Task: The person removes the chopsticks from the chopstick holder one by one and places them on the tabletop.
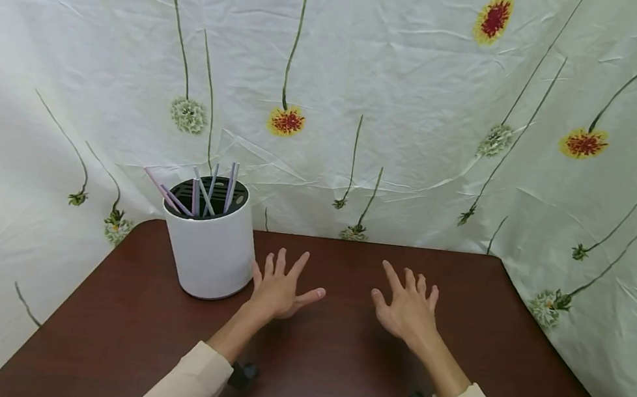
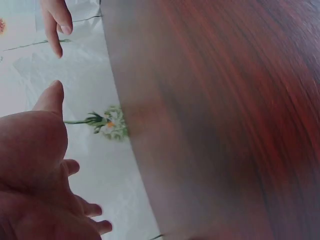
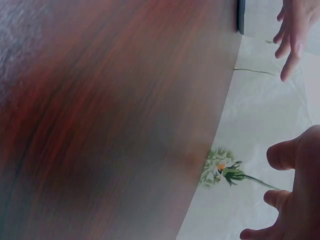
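Observation:
Both hands hover over a dark reddish-brown table (image 1: pixel 328 370), fingers spread and holding nothing. In the head view the left hand (image 1: pixel 277 291) is just right of a white round container (image 1: pixel 208 255); whether its little finger touches the container I cannot tell. Several thin straws or sticks (image 1: pixel 229 188), pale purple and blue, stand tilted in the container's dark slotted top. To the right, apart from anything, is the right hand (image 1: pixel 409 307). Its wrist view shows the palm edge and some fingers (image 3: pixel 282 155); the left wrist view shows the left palm (image 2: pixel 30 155) and fingertips.
A pale cloth (image 1: pixel 425 86) with printed flowers hangs behind the table and along both sides. Dark wrist devices (image 1: pixel 242 374) sit under the cuffs of the cream sleeves (image 1: pixel 185 383). The table's far edge lies just beyond the hands.

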Tool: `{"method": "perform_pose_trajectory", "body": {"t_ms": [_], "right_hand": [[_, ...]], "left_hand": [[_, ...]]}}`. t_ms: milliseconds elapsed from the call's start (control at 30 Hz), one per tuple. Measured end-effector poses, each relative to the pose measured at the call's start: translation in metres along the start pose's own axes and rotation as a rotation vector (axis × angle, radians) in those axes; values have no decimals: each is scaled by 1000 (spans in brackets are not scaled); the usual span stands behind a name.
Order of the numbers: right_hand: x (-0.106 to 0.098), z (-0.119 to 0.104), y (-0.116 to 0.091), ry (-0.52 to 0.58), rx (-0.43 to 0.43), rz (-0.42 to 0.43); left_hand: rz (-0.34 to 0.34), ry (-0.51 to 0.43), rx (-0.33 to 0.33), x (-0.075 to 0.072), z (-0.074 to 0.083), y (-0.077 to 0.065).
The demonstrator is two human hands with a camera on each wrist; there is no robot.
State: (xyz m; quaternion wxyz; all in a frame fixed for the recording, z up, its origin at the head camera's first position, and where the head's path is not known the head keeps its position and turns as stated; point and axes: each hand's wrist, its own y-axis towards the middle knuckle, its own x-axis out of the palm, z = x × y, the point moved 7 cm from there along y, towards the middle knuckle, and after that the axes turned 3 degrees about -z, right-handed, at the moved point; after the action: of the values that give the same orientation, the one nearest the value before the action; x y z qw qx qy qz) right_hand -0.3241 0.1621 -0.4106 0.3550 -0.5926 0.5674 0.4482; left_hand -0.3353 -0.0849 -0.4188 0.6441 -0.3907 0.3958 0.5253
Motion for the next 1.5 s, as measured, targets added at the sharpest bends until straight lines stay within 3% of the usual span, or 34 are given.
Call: {"method": "perform_pose_trajectory", "body": {"t_ms": [400,733,900,1100,1300,1500], "right_hand": [[4,-30,5,124,-67,1],[10,-70,14,273,-118,-63],[13,-89,20,327,-134,-103],[13,-111,26,426,-145,-134],[4,-139,32,501,-161,-142],[-6,-171,41,596,-184,-150]], "left_hand": [[-90,-91,75,-34,-23,-23],[-231,-173,82,-73,-63,-49],[-299,-167,133,-89,-84,-57],[-426,-239,42,-116,-108,-73],[-350,-275,76,-162,-120,-83],[-245,-370,27,-195,-138,-86]]}}
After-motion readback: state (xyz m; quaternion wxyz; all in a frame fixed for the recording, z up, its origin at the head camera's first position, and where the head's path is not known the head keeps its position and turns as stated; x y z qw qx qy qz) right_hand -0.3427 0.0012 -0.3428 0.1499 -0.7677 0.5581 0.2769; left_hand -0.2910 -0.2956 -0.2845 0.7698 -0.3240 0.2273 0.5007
